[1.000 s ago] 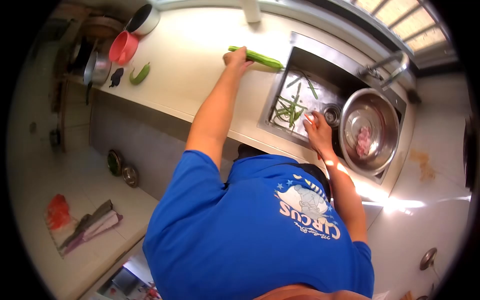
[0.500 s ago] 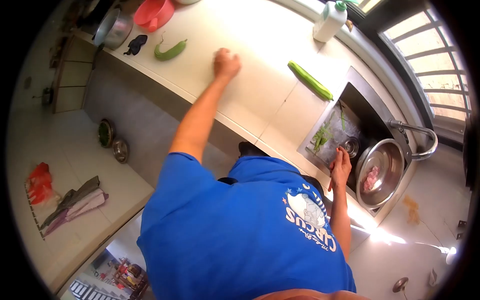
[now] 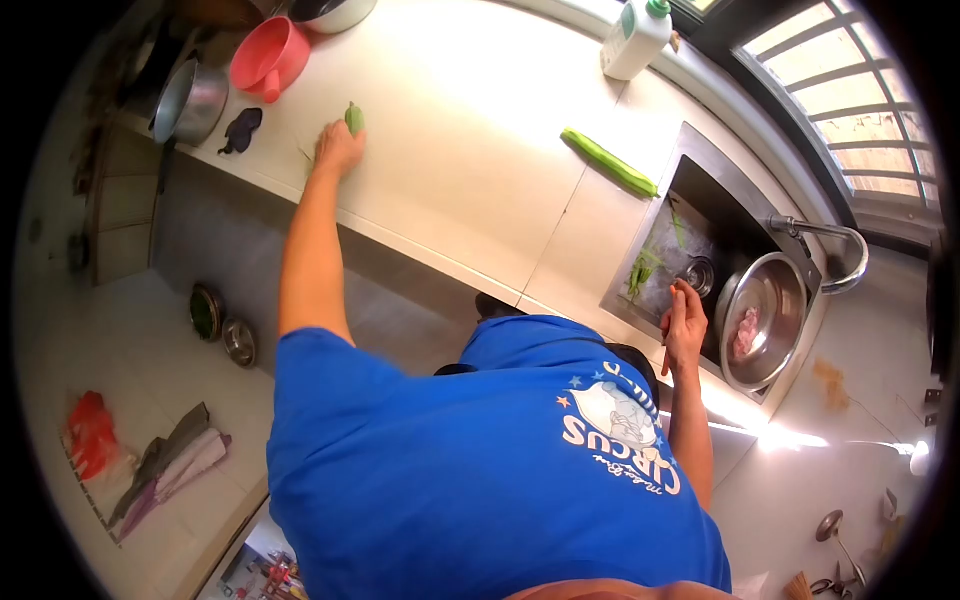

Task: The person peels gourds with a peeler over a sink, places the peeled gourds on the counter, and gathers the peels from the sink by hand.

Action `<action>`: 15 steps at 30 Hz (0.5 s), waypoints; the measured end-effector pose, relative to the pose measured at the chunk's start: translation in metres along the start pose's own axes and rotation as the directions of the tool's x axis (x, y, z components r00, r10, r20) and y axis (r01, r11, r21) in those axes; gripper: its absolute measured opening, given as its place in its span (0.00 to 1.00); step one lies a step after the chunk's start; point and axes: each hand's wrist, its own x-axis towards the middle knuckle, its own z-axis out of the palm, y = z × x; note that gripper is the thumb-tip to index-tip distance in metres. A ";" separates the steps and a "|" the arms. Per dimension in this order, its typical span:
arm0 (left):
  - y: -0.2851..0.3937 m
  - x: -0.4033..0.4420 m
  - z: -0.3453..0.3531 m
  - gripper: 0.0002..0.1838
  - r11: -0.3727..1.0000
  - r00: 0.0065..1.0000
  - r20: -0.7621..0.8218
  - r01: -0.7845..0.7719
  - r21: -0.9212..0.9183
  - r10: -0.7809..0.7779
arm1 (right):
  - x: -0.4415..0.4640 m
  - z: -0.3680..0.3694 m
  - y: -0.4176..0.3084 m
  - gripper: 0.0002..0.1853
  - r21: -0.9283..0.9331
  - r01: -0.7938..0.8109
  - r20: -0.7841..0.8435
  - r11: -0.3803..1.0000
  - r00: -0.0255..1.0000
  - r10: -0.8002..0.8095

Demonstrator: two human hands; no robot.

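Note:
My left hand (image 3: pixel 340 150) is closed over a curved green gourd (image 3: pixel 355 119) on the counter; one end sticks out past the fingers and the rest is covered. Above the near edge of the sink (image 3: pixel 690 150), my right hand (image 3: pixel 684 325) grips a slim tool with a reddish-brown handle (image 3: pixel 666 361), its working end too small to make out. A long, pale green peeled gourd (image 3: pixel 610 163) lies on the counter beside the sink. Green peelings (image 3: pixel 643 270) are scattered on the sink floor near the drain (image 3: pixel 697 276).
A steel bowl (image 3: pixel 738 370) with pink meat (image 3: pixel 746 333) sits tilted over the sink's right part, beneath the curved faucet (image 3: pixel 850 240). A white bottle (image 3: pixel 635 42) stands by the window. Leftward are a red scoop (image 3: pixel 268 58), a metal pot (image 3: pixel 190 103) and a dark crumpled thing (image 3: pixel 241 130).
My left hand has moved left across the counter and taken hold of the curved green gourd. My right hand stays at the sink with the handled tool.

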 end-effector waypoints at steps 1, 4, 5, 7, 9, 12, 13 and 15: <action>0.017 -0.009 0.003 0.24 0.983 0.999 -0.040 -0.038 -0.178 0.031 | -0.001 0.001 -0.004 0.21 0.022 0.026 -0.010 0.999 1.000 -0.026; 0.085 -0.060 -0.006 0.23 0.582 0.985 0.127 0.034 -0.813 0.120 | -0.006 0.000 -0.029 0.21 0.135 -0.007 0.034 0.991 0.999 0.002; 0.113 -0.081 -0.013 0.23 0.325 0.957 0.211 0.139 -0.936 0.197 | -0.006 0.000 -0.039 0.21 0.141 0.007 0.046 0.990 0.999 -0.013; 0.170 -0.120 -0.023 0.23 0.033 0.918 0.184 0.185 -0.982 0.352 | -0.006 -0.002 -0.058 0.21 0.154 0.034 0.050 0.987 0.998 -0.042; 0.228 -0.155 -0.021 0.26 -0.185 0.866 0.167 0.282 -0.941 0.471 | -0.003 -0.009 -0.070 0.20 0.236 0.099 0.116 0.967 0.985 -0.129; 0.314 -0.201 -0.013 0.29 -0.274 0.796 0.198 0.413 -0.868 0.572 | -0.003 -0.023 -0.100 0.20 0.281 0.146 0.136 0.949 0.972 -0.190; 0.341 -0.215 -0.008 0.30 -0.277 0.769 0.209 0.449 -0.850 0.604 | -0.002 -0.032 -0.104 0.20 0.296 0.179 0.139 0.938 0.964 -0.228; 0.385 -0.240 0.002 0.31 -0.264 0.725 0.237 0.504 -0.822 0.647 | -0.002 -0.049 -0.110 0.21 0.316 0.182 0.143 0.931 0.961 -0.237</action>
